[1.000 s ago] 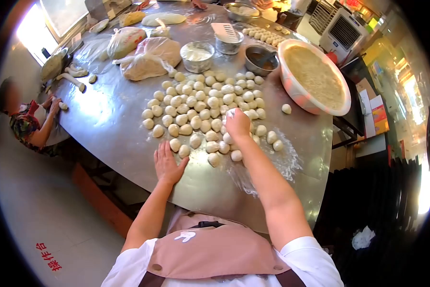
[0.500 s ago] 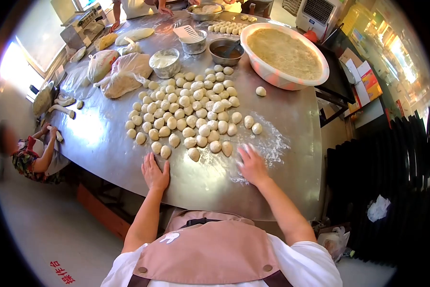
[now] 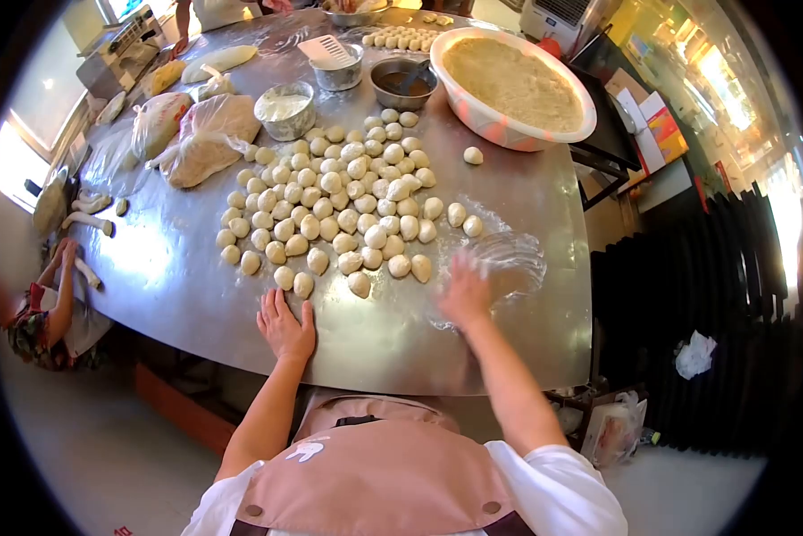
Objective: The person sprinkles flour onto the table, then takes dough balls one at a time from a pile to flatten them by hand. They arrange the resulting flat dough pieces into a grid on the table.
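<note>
My left hand [image 3: 287, 330] lies flat on the steel table, fingers stretched out, close below the nearest dough balls. It holds nothing. My right hand [image 3: 466, 293] is on the table to the right, palm down; its fingers look extended but are smeared by motion. Beside it, a patch of white flour [image 3: 516, 255] shows curved streaks. A large cluster of pale, floured dough balls [image 3: 330, 182] spreads over the middle of the table. A single dough ball [image 3: 473, 155] sits apart near the big basin.
A wide basin of tan filling [image 3: 518, 85] stands at the back right. Behind the dough are a flour tub [image 3: 285, 109], a bowl of brown liquid [image 3: 403, 85] and bagged dough [image 3: 207, 143]. Another person [image 3: 55, 308] handles a dough strip at the left edge.
My right hand has shifted slightly across the surface, and the flour beside it is now swept into curved streaks. My left hand stays flat. The camera view has moved a little.
</note>
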Tool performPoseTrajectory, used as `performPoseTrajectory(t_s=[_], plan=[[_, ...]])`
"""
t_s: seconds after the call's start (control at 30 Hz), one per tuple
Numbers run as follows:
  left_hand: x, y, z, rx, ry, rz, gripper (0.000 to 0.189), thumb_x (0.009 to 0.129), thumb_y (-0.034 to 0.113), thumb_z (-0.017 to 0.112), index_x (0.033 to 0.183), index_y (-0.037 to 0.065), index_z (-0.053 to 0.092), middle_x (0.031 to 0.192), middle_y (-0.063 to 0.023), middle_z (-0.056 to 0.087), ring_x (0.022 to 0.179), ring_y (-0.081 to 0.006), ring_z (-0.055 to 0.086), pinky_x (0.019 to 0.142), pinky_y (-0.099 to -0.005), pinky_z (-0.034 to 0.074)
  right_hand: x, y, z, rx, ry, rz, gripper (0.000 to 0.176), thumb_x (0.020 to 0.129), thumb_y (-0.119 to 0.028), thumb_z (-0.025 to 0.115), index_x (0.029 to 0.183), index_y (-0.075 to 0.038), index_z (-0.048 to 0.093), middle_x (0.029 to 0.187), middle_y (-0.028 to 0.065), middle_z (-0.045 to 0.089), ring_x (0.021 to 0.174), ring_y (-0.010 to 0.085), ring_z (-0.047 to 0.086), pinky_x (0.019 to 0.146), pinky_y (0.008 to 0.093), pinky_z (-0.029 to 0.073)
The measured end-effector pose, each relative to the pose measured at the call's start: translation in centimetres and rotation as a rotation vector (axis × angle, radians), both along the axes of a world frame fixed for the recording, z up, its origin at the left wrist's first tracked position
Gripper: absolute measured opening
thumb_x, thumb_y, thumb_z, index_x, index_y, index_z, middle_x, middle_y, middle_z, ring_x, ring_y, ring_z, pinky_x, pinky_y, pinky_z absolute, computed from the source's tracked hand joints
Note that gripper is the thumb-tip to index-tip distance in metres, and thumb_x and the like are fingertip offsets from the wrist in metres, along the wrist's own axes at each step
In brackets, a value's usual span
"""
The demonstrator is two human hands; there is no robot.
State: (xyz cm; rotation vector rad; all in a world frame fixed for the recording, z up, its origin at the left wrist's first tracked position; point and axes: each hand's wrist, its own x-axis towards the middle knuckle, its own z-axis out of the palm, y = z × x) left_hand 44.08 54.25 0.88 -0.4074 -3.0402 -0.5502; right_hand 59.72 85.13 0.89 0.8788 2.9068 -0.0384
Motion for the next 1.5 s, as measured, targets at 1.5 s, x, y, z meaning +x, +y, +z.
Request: performPoseTrajectory(t_s=[1.5], plan=[[10.4,13.4,-0.8,0.057,0.171,0.228,0.059,0.089,0.028,0.067,0.138,0.002,0.048,0.142,-0.0192,0.049,0.131,-0.0392,0.046,0.112,-0.0465,0.034,1.7,30.5,-0.8,-0.203,0.142,0.475,0.06,0.092,-0.046,0.06,0.143,-0.016,0.053,0.153,0.0151,0.044,0.142,0.0317,0.041,0.118,0.0538,0.027]])
